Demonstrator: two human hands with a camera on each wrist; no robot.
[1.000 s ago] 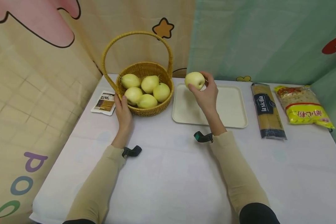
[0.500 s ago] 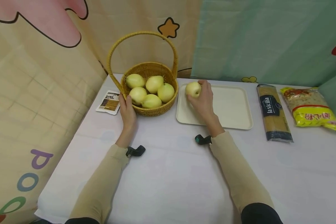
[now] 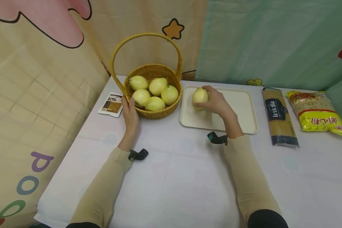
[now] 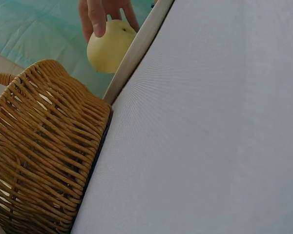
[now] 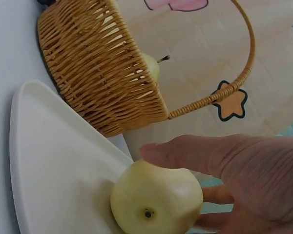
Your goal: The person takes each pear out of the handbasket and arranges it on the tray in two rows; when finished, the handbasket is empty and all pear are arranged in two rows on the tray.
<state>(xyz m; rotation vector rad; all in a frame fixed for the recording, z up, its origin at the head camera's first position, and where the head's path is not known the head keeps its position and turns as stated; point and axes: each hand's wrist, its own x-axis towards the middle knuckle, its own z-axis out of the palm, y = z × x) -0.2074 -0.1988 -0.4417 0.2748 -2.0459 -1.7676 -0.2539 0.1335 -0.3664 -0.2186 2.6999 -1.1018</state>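
A pale yellow-green pear (image 3: 200,96) is held between the thumb and fingers of my right hand (image 3: 218,103), low over the left part of the cream tray (image 3: 240,109). In the right wrist view the thumb lies along the top of this pear (image 5: 154,200), its fingers partly hidden behind it. My left hand (image 3: 131,118) grips the near left rim of the wicker basket (image 3: 156,116), thumb at the rim and fingers outside. Several similar pears (image 3: 155,104) lie in the basket, under its tall arched handle (image 3: 148,34).
Left of the basket lies a small white and brown pouch (image 3: 111,104). A pasta packet (image 3: 277,115) and a yellow noodle bag (image 3: 317,110) lie right of the tray. Printed curtains (image 3: 259,41) hang behind the white-covered table (image 3: 174,183).
My right hand has lowered the pear toward the tray, and its wrist has swung right. The left hand stays at the basket. The head view has shifted slightly.
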